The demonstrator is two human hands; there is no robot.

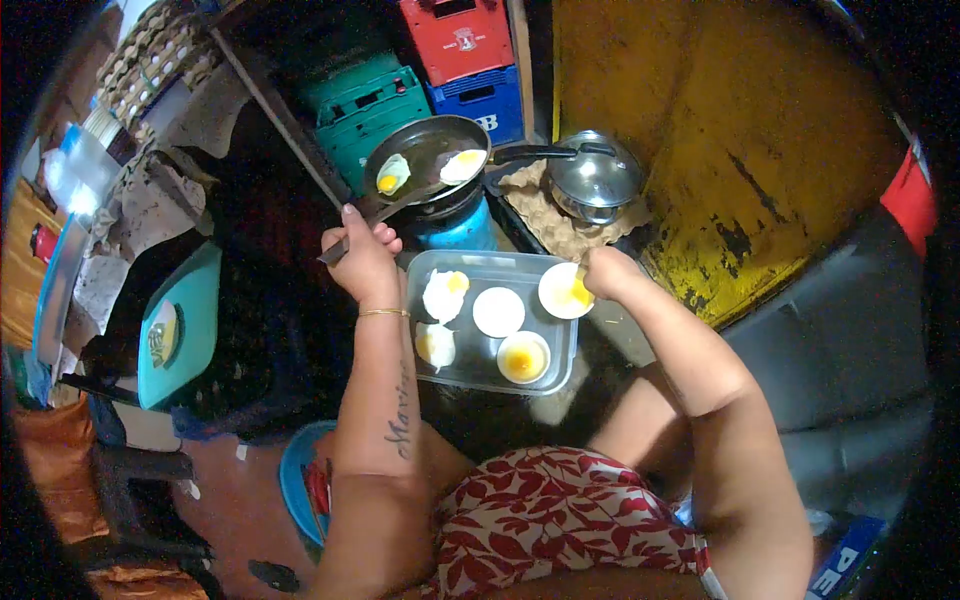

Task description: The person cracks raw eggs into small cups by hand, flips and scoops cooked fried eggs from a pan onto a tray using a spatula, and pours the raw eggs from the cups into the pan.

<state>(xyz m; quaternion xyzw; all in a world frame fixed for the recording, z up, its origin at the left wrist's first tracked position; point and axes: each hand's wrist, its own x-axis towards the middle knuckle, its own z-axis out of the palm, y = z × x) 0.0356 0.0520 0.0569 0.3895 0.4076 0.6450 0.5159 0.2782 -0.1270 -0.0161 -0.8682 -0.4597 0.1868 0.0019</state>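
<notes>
Frying pan: the frying pan (pixel 428 150) sat on a blue gas burner (pixel 462 226); two fried eggs (pixel 393 174) lay in it, whites set, yolks whole, apparently nearly cooked and not yet lifted out.
Left hand: the left hand (pixel 365 262) gripped a spatula (pixel 385 212), fingers curled tight round its handle, the blade reaching into the pan between the eggs.
Right hand: the right hand (pixel 607 272) was closed, fingers pressed together on something yellowish at the rim of a small bowl (pixel 563 291); what it pinched could not be told.
Tray: a clear plastic tray (pixel 560 352) just below the burner held two finished fried eggs (pixel 443 295) on its left side, an empty white bowl (pixel 498 311) in the middle, and a bowl with a raw egg (pixel 523 357).
Done: two eggs cooked and set aside, judging by the tray.
Left: two in the pan to come out, and seemingly two raw ones waiting in bowls.
Nearby: a lidded steel pot (pixel 596 180) stood on an egg carton right of the pan.
</notes>
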